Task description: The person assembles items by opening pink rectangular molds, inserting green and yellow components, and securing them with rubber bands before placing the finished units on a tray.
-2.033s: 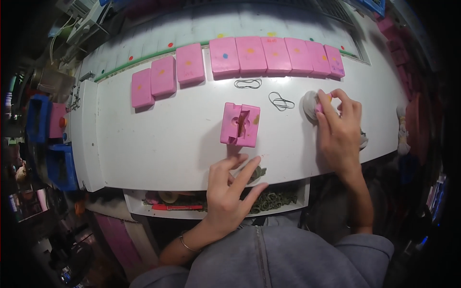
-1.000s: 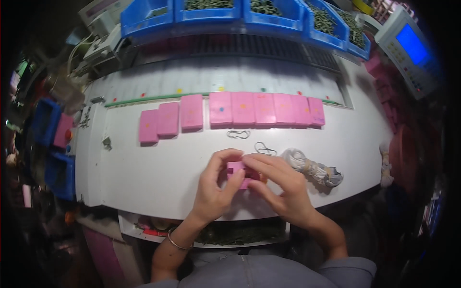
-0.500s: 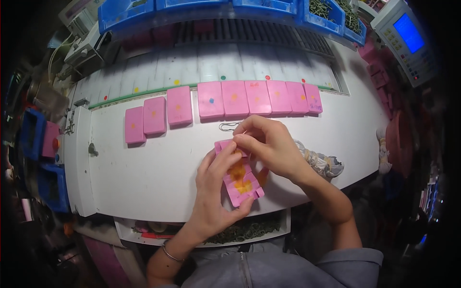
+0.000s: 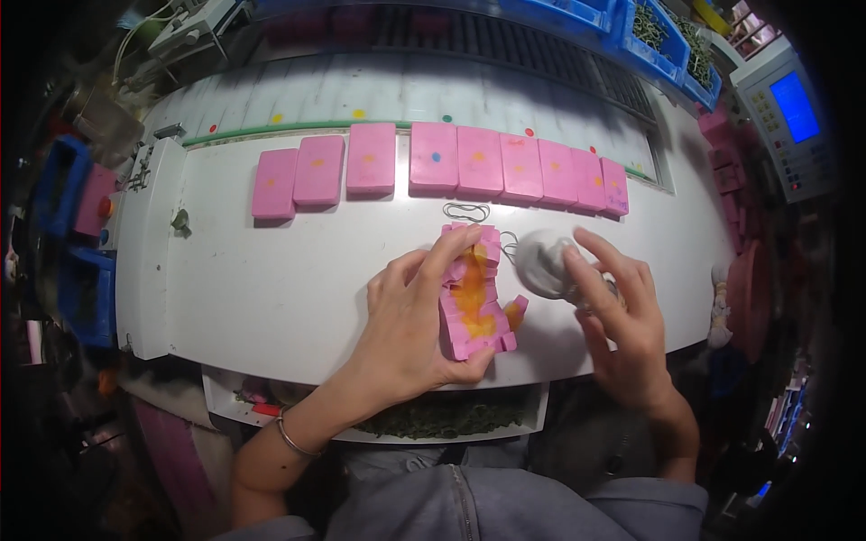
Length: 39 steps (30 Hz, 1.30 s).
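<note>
My left hand grips a pink rubber mould piece by its edges, thumb at the near end and fingers along the far left side. The mould's jagged, stepped inner face is up, stained orange-yellow. A small orange-stained pink flap sticks out at its right. My right hand is closed on a grey-white cloth bundle, its rounded end toward the mould; motion blurs it, and the palm side of the grip is partly hidden. A bent wire clip lies just beyond the mould, another between mould and bundle.
Several pink blocks with coloured marks line the far side of the white table. Blue bins stand at the back, a device with a blue screen at far right. An open drawer holds dark green pieces near my lap.
My right hand has left the mould, moved right and picked the cloth bundle up off the table. My left hand still holds the mould. The whole view has shifted slightly.
</note>
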Each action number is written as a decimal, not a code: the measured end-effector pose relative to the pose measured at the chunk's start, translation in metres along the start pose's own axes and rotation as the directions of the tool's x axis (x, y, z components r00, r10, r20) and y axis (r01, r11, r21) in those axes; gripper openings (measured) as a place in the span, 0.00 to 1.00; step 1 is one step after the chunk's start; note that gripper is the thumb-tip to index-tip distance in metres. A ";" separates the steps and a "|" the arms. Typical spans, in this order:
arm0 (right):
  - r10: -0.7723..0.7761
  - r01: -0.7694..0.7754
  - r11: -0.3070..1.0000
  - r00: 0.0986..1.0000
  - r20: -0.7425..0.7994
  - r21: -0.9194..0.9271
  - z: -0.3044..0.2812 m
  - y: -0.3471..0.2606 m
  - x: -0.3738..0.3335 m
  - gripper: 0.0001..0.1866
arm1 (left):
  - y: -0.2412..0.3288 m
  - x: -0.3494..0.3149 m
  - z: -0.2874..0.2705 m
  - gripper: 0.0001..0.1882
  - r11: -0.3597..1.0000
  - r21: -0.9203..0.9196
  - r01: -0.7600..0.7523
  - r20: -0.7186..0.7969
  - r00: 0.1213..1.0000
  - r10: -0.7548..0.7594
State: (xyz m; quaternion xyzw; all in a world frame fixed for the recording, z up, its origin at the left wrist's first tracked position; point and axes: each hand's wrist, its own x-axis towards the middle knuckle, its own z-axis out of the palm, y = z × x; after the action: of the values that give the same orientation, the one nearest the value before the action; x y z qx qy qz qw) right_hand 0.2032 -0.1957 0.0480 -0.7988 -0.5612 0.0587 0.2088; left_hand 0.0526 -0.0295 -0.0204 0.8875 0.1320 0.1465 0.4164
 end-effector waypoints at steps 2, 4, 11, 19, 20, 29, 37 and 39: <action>-0.358 0.312 0.880 0.931 -0.070 -0.358 0.003 -0.013 0.010 0.28 | 0.002 0.001 0.003 0.50 0.999 -0.038 -0.002 -0.018 1.000 0.001; -0.431 0.469 0.770 0.882 0.190 -0.432 0.022 -0.013 0.014 0.26 | 0.001 0.001 0.003 0.50 1.000 -0.020 -0.013 -0.031 0.999 0.012; -0.444 0.486 0.774 0.874 0.199 -0.406 -0.001 -0.020 0.026 0.26 | 0.001 -0.001 0.001 0.52 1.000 -0.007 -0.022 -0.054 0.998 0.021; -0.379 0.475 0.836 0.862 0.338 -0.274 -0.008 -0.024 0.032 0.29 | -0.003 0.004 -0.003 0.52 0.999 -0.036 -0.038 -0.006 0.999 0.037; -0.384 0.479 0.833 0.860 0.335 -0.276 -0.007 -0.024 0.033 0.29 | -0.004 0.005 -0.005 0.51 0.999 -0.046 -0.019 0.009 1.000 0.020; -0.434 0.444 0.780 0.891 0.130 -0.441 0.005 -0.023 0.029 0.26 | -0.006 0.012 -0.009 0.50 0.999 -0.010 -0.052 -0.010 0.999 0.052; -0.458 0.467 0.769 0.879 0.134 -0.437 0.020 -0.006 0.028 0.25 | -0.008 0.015 -0.002 0.52 0.992 -0.053 -0.113 -0.017 0.994 0.113; -0.388 0.420 0.832 0.908 0.160 -0.364 0.013 -0.009 0.026 0.29 | -0.008 0.013 -0.001 0.52 0.994 -0.057 -0.097 -0.007 0.995 0.097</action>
State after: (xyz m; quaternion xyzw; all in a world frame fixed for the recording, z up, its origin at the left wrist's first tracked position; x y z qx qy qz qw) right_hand 0.2007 -0.1654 0.0435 -0.6844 -0.7252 -0.0680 0.0309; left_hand 0.0635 -0.0192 -0.0235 0.8803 0.0852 0.1723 0.4338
